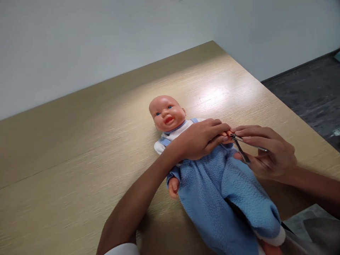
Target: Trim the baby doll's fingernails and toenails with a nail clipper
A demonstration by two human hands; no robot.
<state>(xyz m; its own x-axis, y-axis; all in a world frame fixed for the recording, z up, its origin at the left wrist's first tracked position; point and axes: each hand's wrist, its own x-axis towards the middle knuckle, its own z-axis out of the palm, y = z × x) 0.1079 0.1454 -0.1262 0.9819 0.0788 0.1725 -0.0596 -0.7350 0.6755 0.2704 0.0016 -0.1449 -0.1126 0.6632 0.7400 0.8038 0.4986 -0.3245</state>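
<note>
A baby doll [204, 191] in blue and white fleece clothes lies on its back on the table. My left hand [203, 138] reaches across its chest, fingers closed around the doll's hand [227, 136], which is mostly hidden. Metal nail clippers [241, 150] are held in my right hand [273, 152], between the thumb below and the fingers above. The clippers' lever stands apart from the body, and their jaw end is at the doll's fingers. Whether the jaws touch a finger I cannot tell. The doll's other hand [174, 187] rests beside its hip.
The light wooden table [79, 148] stands against a pale wall [106, 42]. Its right edge runs diagonally, with dark floor [305, 88] beyond. At the lower right, the doll's legs extend to the table's near edge, by my lap.
</note>
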